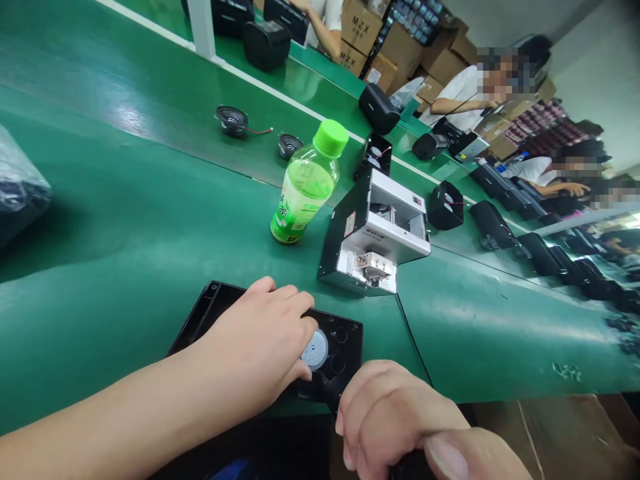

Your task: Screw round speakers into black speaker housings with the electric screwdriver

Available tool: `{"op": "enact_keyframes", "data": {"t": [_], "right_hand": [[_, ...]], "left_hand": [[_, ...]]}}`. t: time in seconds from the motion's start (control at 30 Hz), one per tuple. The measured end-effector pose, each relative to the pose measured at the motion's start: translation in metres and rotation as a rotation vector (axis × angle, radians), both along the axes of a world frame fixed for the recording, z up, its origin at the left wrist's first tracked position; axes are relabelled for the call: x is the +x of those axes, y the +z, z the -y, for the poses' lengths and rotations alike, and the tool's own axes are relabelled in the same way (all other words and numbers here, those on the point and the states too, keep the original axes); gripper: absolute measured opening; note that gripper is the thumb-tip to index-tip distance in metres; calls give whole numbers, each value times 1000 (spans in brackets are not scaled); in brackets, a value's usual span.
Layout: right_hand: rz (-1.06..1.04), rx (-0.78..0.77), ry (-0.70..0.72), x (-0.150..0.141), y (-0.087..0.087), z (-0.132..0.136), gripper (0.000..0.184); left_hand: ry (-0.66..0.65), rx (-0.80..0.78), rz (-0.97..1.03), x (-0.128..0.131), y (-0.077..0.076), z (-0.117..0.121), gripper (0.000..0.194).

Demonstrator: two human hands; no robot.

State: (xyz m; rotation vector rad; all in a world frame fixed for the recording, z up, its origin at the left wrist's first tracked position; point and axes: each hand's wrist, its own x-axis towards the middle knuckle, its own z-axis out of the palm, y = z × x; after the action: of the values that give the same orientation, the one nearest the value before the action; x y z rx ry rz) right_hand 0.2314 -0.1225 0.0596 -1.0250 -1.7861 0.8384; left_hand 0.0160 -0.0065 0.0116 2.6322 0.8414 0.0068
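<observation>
left hand (pixel 255 333) palm-down, fingers spread wide on black speaker housing (pixel 345 340); right hand (pixel 395 420) curled at housing edge, grip unclear; screw feeder (pixel 373 233), green-capped bottle (pixel 305 187) beyond.

Two hands: left hand (pixel 255 330), right hand (pixel 395 417). One black speaker panel (pixel 340 337) under left hand, with one pale round disc (pixel 315 350) on it. One green-capped plastic bottle (pixel 305 183). One metal screw feeder (pixel 373 233). Two loose speaker drivers (pixel 231 120). Two black cooling fans (pixel 375 153). One plastic-wrapped bundle (pixel 20 187). Three co-workers (pixel 463 93) at least. Black speaker cabinets (pixel 267 45): six or more, far row too small to count. Cardboard cartons (pixel 395 50): several, exact number hidden.
</observation>
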Motion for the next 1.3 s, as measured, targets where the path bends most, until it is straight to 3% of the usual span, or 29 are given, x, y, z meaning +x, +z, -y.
{"op": "enact_keyframes", "data": {"t": [0.1, 0.17, 0.23, 0.37, 0.47, 0.67, 0.97, 1.07, 1.2, 1.3], "right_hand": [[59, -38, 108, 5, 19, -7, 51], [95, -104, 175, 3, 18, -10, 54], [-9, -33, 103, -6, 5, -11, 55], [-350, 336, -172, -33, -30, -6, 29], [-346, 288, -223, -41, -38, -2, 25], [-332, 272, -277, -41, -31, -2, 22], [-288, 118, -321, -37, -34, 4, 53], [-303, 60, -268, -30, -31, 4, 58], [-361, -35, -234, -23, -26, 0, 80], [-373, -26, -258, -23, -26, -1, 81]], "left_hand": [[0, -36, -30, 2, 8, -3, 40], [-3, -59, -51, 2, 12, -3, 40], [-9, -75, -69, 2, 15, -2, 40], [-16, -83, -89, 1, 16, -1, 41], [-13, -75, -94, 1, 15, 0, 40], [-9, -81, -111, 2, 17, -1, 37], [-10, -91, -145, 1, 20, -1, 40], [-12, -88, -155, 1, 18, 0, 42], [-23, -78, -150, 2, 16, -1, 44], [-38, -74, -144, 2, 15, -2, 42]]}}
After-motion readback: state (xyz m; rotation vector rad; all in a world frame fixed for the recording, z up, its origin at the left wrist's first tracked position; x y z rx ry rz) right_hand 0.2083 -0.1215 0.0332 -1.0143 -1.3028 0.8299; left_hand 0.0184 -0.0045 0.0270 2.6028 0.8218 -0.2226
